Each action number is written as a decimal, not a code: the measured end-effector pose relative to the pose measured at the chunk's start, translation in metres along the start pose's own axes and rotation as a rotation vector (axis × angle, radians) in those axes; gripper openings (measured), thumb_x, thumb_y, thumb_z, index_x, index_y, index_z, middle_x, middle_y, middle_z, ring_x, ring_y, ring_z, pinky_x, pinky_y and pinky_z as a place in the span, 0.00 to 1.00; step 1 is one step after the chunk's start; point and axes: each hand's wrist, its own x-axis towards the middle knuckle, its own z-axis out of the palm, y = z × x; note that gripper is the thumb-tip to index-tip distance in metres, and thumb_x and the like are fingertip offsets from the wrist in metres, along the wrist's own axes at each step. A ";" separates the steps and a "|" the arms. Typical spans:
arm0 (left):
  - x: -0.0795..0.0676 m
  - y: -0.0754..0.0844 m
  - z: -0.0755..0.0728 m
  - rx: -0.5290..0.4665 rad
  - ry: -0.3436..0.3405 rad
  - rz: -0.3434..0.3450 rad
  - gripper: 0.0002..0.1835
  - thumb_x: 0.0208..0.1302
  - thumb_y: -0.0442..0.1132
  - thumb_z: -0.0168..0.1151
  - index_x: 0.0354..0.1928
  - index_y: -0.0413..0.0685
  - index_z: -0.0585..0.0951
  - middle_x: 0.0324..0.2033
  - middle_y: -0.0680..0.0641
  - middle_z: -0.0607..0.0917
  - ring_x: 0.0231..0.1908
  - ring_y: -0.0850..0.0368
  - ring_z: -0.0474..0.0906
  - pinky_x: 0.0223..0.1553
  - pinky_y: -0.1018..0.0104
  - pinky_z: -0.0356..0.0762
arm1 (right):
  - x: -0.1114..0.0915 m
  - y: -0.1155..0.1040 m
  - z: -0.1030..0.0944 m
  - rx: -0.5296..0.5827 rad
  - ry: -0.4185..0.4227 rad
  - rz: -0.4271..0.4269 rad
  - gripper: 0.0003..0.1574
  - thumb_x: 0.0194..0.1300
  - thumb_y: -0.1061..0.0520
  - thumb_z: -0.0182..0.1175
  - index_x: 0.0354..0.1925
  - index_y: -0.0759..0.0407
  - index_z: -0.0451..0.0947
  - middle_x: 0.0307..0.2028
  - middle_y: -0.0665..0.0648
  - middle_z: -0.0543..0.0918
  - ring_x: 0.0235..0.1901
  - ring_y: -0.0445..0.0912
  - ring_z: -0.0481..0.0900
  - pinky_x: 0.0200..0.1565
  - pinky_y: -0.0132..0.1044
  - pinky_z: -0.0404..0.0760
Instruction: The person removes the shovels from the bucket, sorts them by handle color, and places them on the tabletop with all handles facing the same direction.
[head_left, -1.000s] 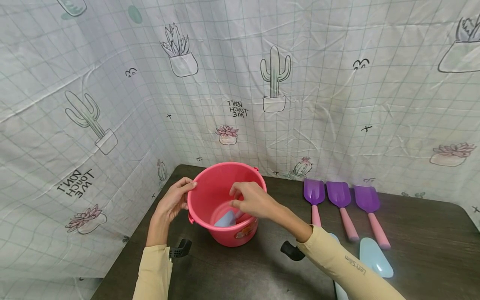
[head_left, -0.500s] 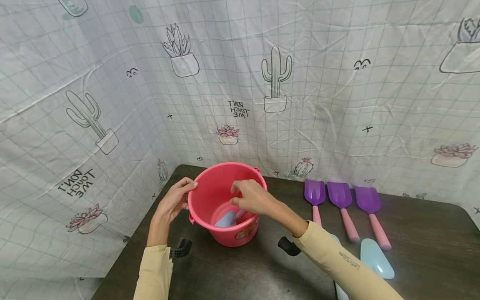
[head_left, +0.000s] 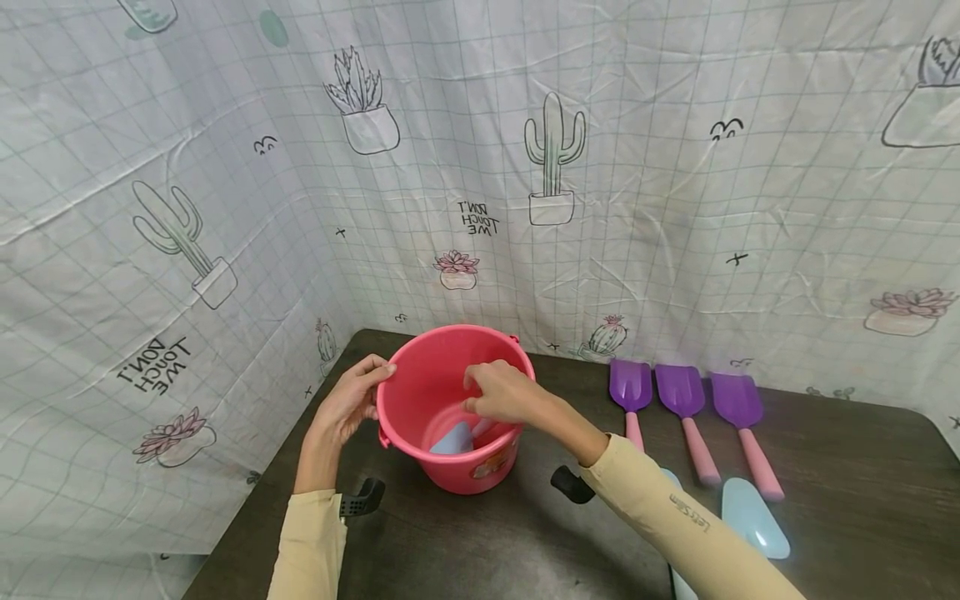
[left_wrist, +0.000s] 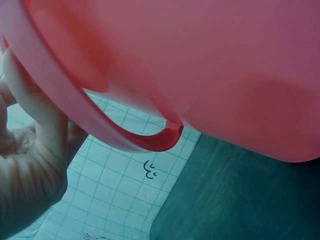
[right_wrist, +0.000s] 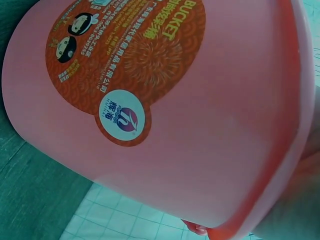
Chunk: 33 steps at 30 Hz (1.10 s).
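A pink-red bucket (head_left: 431,350) stands on the dark table, tipped slightly toward me. My left hand (head_left: 351,398) grips its left rim, with the thumb over the edge and the fingers outside. In the left wrist view, that hand (left_wrist: 40,120) is at the rim near the raised lug. My right hand (head_left: 504,392) reaches over the right rim into the bucket, its fingers loosely bent and apart. Below it, inside the bucket, lies a toy shovel with a light blue blade (head_left: 453,439) and a pinkish handle. The right wrist view shows mostly the bucket's labelled outer wall (right_wrist: 225,115).
Three purple shovels with pink handles lie in a row at the right, among them the rightmost shovel (head_left: 737,402). Nearer me is a light blue blade (head_left: 753,518), with another light blue piece partly behind the right sleeve (head_left: 675,517). A printed curtain (head_left: 637,208) hangs behind the table.
My right forearm has shifted slightly left and away from me, while its hand stays over the bucket. The left hand and the bucket look unchanged.
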 end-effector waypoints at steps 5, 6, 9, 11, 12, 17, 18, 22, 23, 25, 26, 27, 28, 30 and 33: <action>0.000 0.000 0.000 -0.003 -0.003 -0.002 0.06 0.77 0.38 0.58 0.44 0.42 0.74 0.29 0.46 0.79 0.19 0.61 0.79 0.19 0.73 0.78 | 0.003 0.000 -0.001 -0.027 -0.032 0.007 0.19 0.65 0.59 0.70 0.50 0.67 0.81 0.35 0.54 0.85 0.29 0.44 0.79 0.34 0.34 0.82; 0.000 0.000 0.000 -0.003 -0.002 -0.002 0.06 0.77 0.38 0.58 0.44 0.42 0.74 0.29 0.46 0.79 0.19 0.61 0.79 0.19 0.73 0.78 | 0.004 0.001 -0.001 -0.029 -0.040 0.011 0.19 0.64 0.58 0.71 0.50 0.67 0.81 0.34 0.54 0.85 0.28 0.44 0.79 0.34 0.34 0.82; 0.000 0.000 0.000 0.000 0.002 -0.003 0.06 0.77 0.38 0.58 0.44 0.42 0.74 0.29 0.46 0.79 0.19 0.61 0.79 0.19 0.73 0.78 | 0.007 0.001 -0.001 -0.035 -0.074 0.031 0.20 0.63 0.58 0.71 0.50 0.66 0.82 0.32 0.54 0.84 0.28 0.44 0.79 0.35 0.35 0.83; -0.001 0.000 0.000 0.003 0.003 -0.003 0.06 0.77 0.38 0.58 0.44 0.42 0.74 0.29 0.46 0.79 0.19 0.61 0.79 0.19 0.73 0.78 | 0.010 0.002 -0.001 -0.042 -0.106 0.043 0.18 0.64 0.58 0.71 0.49 0.66 0.82 0.31 0.53 0.83 0.29 0.44 0.78 0.35 0.35 0.83; -0.001 0.000 0.000 0.005 0.004 -0.004 0.06 0.77 0.38 0.58 0.44 0.42 0.74 0.29 0.46 0.79 0.19 0.61 0.79 0.19 0.73 0.78 | 0.010 0.002 -0.002 -0.044 -0.122 0.049 0.16 0.64 0.58 0.71 0.48 0.65 0.82 0.30 0.53 0.82 0.28 0.45 0.78 0.35 0.35 0.82; -0.001 0.000 0.000 0.005 0.002 0.000 0.06 0.77 0.38 0.57 0.44 0.42 0.74 0.28 0.46 0.79 0.18 0.62 0.79 0.19 0.73 0.78 | 0.014 0.003 -0.003 -0.054 -0.186 0.065 0.11 0.65 0.57 0.70 0.43 0.62 0.82 0.29 0.53 0.81 0.28 0.44 0.77 0.34 0.34 0.82; -0.001 0.000 0.000 0.002 0.002 0.001 0.06 0.77 0.38 0.57 0.44 0.42 0.74 0.28 0.46 0.79 0.18 0.62 0.79 0.19 0.73 0.78 | 0.014 0.003 -0.003 -0.057 -0.192 0.065 0.11 0.65 0.57 0.70 0.42 0.62 0.82 0.29 0.52 0.81 0.28 0.44 0.78 0.34 0.34 0.83; -0.001 0.000 0.000 -0.004 -0.003 0.002 0.06 0.77 0.38 0.57 0.44 0.42 0.74 0.28 0.46 0.79 0.18 0.61 0.79 0.19 0.73 0.77 | 0.015 0.004 -0.004 -0.076 -0.220 0.059 0.11 0.66 0.57 0.69 0.43 0.62 0.82 0.30 0.52 0.81 0.28 0.43 0.77 0.34 0.33 0.82; -0.001 0.000 0.000 -0.005 -0.004 0.001 0.06 0.77 0.38 0.57 0.44 0.42 0.74 0.28 0.46 0.79 0.18 0.61 0.79 0.19 0.73 0.77 | 0.015 0.004 -0.004 -0.080 -0.226 0.059 0.11 0.66 0.57 0.69 0.43 0.62 0.83 0.30 0.52 0.81 0.28 0.43 0.77 0.34 0.33 0.82; -0.001 0.000 0.000 -0.004 -0.004 0.000 0.06 0.77 0.38 0.57 0.44 0.42 0.74 0.28 0.46 0.79 0.18 0.61 0.79 0.18 0.73 0.77 | 0.016 0.004 -0.004 -0.089 -0.240 0.058 0.10 0.66 0.57 0.69 0.42 0.62 0.83 0.30 0.52 0.81 0.28 0.43 0.76 0.34 0.33 0.81; -0.001 0.000 0.000 -0.003 -0.004 0.000 0.06 0.77 0.38 0.57 0.44 0.42 0.74 0.28 0.47 0.79 0.18 0.61 0.79 0.18 0.73 0.77 | 0.016 0.003 -0.004 -0.093 -0.245 0.057 0.10 0.66 0.57 0.69 0.42 0.61 0.82 0.30 0.52 0.80 0.28 0.43 0.76 0.33 0.33 0.81; -0.001 0.000 0.000 -0.002 -0.005 0.000 0.06 0.77 0.38 0.57 0.44 0.42 0.74 0.28 0.47 0.79 0.18 0.62 0.79 0.18 0.73 0.77 | 0.016 0.003 -0.003 -0.100 -0.250 0.054 0.09 0.67 0.57 0.69 0.42 0.61 0.82 0.31 0.52 0.80 0.28 0.43 0.76 0.33 0.33 0.80; 0.000 0.000 0.000 -0.002 -0.005 -0.001 0.06 0.77 0.37 0.57 0.44 0.42 0.74 0.28 0.47 0.79 0.18 0.62 0.79 0.18 0.73 0.77 | 0.016 0.003 -0.004 -0.106 -0.254 0.052 0.09 0.66 0.57 0.69 0.41 0.61 0.82 0.31 0.52 0.80 0.29 0.43 0.76 0.33 0.32 0.80; 0.000 0.000 0.000 -0.001 -0.005 -0.001 0.06 0.77 0.37 0.57 0.44 0.41 0.74 0.28 0.47 0.79 0.18 0.62 0.79 0.18 0.73 0.77 | 0.016 0.003 -0.004 -0.115 -0.262 0.046 0.09 0.66 0.57 0.69 0.40 0.61 0.82 0.31 0.52 0.80 0.29 0.43 0.76 0.33 0.32 0.80; 0.000 0.000 0.000 -0.001 -0.006 -0.001 0.07 0.77 0.38 0.57 0.45 0.41 0.73 0.28 0.47 0.79 0.18 0.61 0.79 0.18 0.73 0.77 | 0.016 0.003 -0.005 -0.121 -0.286 0.035 0.08 0.67 0.57 0.68 0.39 0.60 0.82 0.31 0.51 0.80 0.30 0.42 0.75 0.33 0.32 0.79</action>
